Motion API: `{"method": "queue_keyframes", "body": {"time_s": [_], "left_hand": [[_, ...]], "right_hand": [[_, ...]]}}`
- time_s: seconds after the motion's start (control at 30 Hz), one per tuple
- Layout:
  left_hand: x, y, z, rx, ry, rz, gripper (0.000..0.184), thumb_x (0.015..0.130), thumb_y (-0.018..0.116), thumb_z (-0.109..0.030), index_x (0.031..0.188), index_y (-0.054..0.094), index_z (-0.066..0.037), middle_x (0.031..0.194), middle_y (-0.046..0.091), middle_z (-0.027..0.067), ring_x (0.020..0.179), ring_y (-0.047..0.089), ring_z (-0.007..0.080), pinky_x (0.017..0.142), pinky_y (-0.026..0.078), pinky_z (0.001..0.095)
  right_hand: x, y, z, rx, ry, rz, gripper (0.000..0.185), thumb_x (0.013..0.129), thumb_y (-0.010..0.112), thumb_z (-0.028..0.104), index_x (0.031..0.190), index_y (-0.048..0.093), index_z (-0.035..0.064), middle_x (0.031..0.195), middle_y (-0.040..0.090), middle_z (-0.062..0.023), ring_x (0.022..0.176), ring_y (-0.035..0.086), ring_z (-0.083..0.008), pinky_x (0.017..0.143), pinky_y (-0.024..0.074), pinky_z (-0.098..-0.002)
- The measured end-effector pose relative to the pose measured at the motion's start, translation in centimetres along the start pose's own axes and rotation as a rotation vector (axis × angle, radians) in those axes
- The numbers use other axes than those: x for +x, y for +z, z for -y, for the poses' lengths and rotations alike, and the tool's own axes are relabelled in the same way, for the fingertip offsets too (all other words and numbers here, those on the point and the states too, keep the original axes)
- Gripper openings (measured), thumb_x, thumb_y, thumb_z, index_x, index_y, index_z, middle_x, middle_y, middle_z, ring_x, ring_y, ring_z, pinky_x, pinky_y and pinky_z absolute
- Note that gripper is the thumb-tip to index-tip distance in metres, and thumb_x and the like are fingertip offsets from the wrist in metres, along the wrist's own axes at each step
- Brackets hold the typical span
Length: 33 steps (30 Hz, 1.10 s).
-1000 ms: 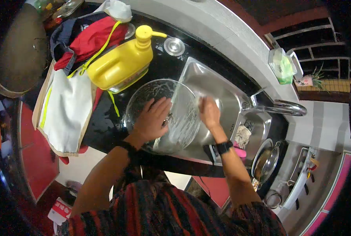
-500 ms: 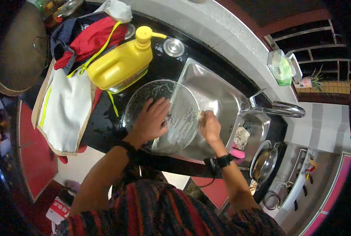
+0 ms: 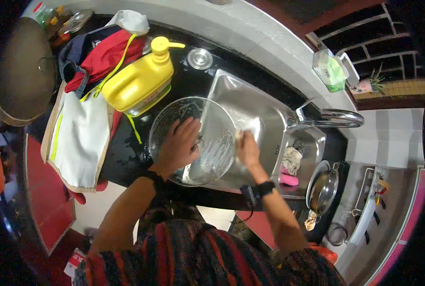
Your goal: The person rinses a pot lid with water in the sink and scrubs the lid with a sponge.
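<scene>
A round, clear glass lid (image 3: 217,155) with streaks of white suds lies across the counter edge and the sink's left rim. My left hand (image 3: 179,143) rests flat on it with the fingers stretched out. At the lid's right edge, my right hand (image 3: 248,148) is closed, with something small and pale at its fingertips that I cannot make out. The steel sink (image 3: 267,128) lies beneath and to the right of the lid. Just above my left hand stands a yellow pump jug (image 3: 138,83).
A faucet (image 3: 334,118) reaches over the smaller basin, where a cloth (image 3: 292,159) and a pink item (image 3: 288,180) lie. Red and white fabric (image 3: 84,138) covers the left counter. Metal pans (image 3: 324,190) stand at the right. A steel drain cover (image 3: 200,59) sits behind the jug.
My right hand has shifted slightly left and up along the lid's edge. My left hand keeps its place on the lid. The whole view has turned a little.
</scene>
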State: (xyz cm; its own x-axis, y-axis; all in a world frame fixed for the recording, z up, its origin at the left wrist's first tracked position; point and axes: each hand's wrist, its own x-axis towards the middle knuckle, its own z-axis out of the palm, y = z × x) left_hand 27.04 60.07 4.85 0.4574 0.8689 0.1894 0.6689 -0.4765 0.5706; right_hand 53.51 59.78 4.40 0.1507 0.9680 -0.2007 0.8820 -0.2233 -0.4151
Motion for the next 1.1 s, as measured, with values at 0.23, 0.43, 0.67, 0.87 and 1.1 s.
{"method": "queue_keyframes", "body": {"time_s": [0.23, 0.43, 0.67, 0.87, 1.1], "left_hand": [[0.0, -0.2, -0.1, 0.102, 0.002, -0.066, 0.062, 0.074, 0.063, -0.024, 0.131, 0.051, -0.002, 0.142, 0.046, 0.0123, 0.136, 0.038, 0.0255, 0.113, 0.026, 0.0471], [-0.1, 0.0, -0.1, 0.056, -0.004, -0.069, 0.060, 0.077, 0.063, -0.024, 0.132, 0.051, -0.004, 0.142, 0.045, 0.0126, 0.136, 0.037, 0.0270, 0.113, 0.024, 0.0489], [-0.8, 0.7, -0.3, 0.037, 0.091, -0.071, 0.044, 0.076, 0.065, -0.016, 0.119, 0.060, -0.006, 0.136, 0.048, 0.0153, 0.132, 0.040, 0.0310, 0.110, 0.028, 0.0525], [-4.3, 1.8, -3.3, 0.044, 0.008, -0.084, 0.042, 0.078, 0.061, -0.011, 0.120, 0.058, -0.006, 0.135, 0.048, 0.0142, 0.132, 0.040, 0.0330, 0.108, 0.029, 0.0535], [-6.9, 2.2, -3.6, 0.116, -0.093, -0.001, 0.067, 0.081, 0.066, -0.035, 0.135, 0.046, 0.001, 0.145, 0.042, 0.0146, 0.139, 0.033, 0.0276, 0.100, 0.029, 0.0448]], "right_hand": [[-7.8, 3.7, -3.4, 0.406, 0.172, -0.019, 0.035, 0.087, 0.068, 0.021, 0.112, 0.048, 0.0049, 0.099, 0.060, -0.0163, 0.087, 0.061, -0.0300, 0.077, 0.0495, -0.0387], [-8.9, 2.8, 0.6, 1.237, 0.737, 0.035, 0.036, 0.091, 0.066, 0.023, 0.119, 0.048, 0.0073, 0.100, 0.062, -0.0066, 0.083, 0.063, -0.0202, 0.071, 0.0544, -0.0371], [-7.3, 3.7, -0.9, 1.346, 0.740, 0.028, 0.024, 0.092, 0.064, 0.017, 0.112, 0.056, 0.0056, 0.089, 0.066, -0.0060, 0.077, 0.065, -0.0190, 0.065, 0.0551, -0.0360], [0.6, -1.6, -2.8, 1.002, 0.515, 0.369, 0.027, 0.091, 0.066, 0.023, 0.113, 0.060, 0.0086, 0.086, 0.064, -0.0028, 0.071, 0.058, -0.0138, 0.062, 0.0506, -0.0321], [10.2, 0.4, 2.4, 0.303, -0.378, 0.536, 0.039, 0.085, 0.064, 0.038, 0.099, 0.062, 0.0014, 0.102, 0.067, -0.0212, 0.086, 0.065, -0.0361, 0.081, 0.0510, -0.0435]]}}
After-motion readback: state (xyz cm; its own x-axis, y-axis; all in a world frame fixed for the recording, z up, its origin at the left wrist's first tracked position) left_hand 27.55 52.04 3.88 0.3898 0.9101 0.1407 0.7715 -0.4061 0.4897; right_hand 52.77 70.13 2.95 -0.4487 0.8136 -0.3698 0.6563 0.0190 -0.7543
